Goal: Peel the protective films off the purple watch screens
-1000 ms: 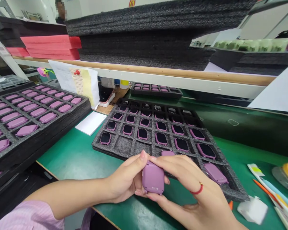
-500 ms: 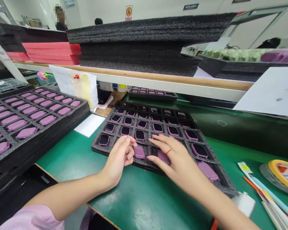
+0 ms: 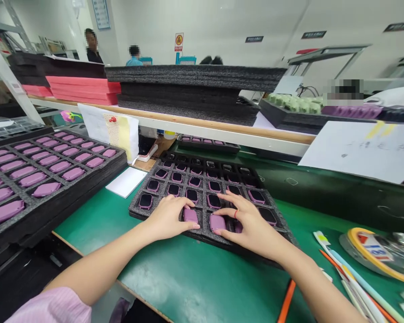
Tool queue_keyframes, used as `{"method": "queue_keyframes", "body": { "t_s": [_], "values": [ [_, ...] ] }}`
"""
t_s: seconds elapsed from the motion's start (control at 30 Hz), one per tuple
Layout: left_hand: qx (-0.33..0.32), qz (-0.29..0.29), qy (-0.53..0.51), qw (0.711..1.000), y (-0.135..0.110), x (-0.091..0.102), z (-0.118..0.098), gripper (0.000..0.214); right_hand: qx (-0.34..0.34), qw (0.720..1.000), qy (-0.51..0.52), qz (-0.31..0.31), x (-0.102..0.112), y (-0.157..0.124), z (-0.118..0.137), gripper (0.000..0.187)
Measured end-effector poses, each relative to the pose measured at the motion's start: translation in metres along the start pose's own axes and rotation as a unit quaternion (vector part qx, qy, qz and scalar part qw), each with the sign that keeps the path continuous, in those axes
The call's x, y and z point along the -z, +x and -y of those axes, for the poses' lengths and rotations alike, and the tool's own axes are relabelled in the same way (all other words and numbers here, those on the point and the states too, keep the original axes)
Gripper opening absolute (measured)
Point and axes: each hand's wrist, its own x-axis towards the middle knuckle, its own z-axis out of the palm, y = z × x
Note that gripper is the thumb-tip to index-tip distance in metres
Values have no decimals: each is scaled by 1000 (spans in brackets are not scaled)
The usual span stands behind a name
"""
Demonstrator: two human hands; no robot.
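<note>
A black foam tray [image 3: 202, 229] with square compartments holds several purple smartwatch bodies, most with dark screens facing up. In its front row, my left hand [image 3: 168, 217] has thumb and fingers closed around the sides of one purple watch body [image 3: 190, 216], which lies screen side down. My right hand [image 3: 251, 226] pinches a neighbouring purple watch body [image 3: 217, 222] by its edges, also with a plain purple face up. Another watch body in that row is mostly hidden beneath my right hand.
A second foam tray [image 3: 50, 208] full of purple watch bodies lies on the left. White paper [image 3: 126, 181] sits between the trays. Tape [image 3: 366, 251] and an orange stick [image 3: 286, 301] lie on the right. Stacked black foam [image 3: 188, 103] stands on the shelf. People are in the background.
My left hand has gone from loosely curled beside the watch body to gripping it. My right hand has closed on the neighbouring one. The camera view has tilted up.
</note>
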Motion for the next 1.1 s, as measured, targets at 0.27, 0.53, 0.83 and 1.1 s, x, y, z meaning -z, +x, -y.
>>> {"method": "queue_keyframes", "body": {
  "t_s": [0.27, 0.53, 0.83, 1.1],
  "values": [
    [-7, -50, 24, 998, 0, 6, -1, 36, -52, 996, -64, 25, 13, 37, -15, 26],
    [68, -171, 120, 976, -1, 53, 36, 18, -37, 980, -144, 131, 19, 74, -17, 40],
    [-45, -78, 99, 991, 0, 12, 11, 29, -101, 953, -225, 178, 50, 48, -36, 36],
    [-91, 5, 72, 993, 11, 5, 7, 24, -76, 952, -231, 187, 49, 42, -38, 37]
  ]
}}
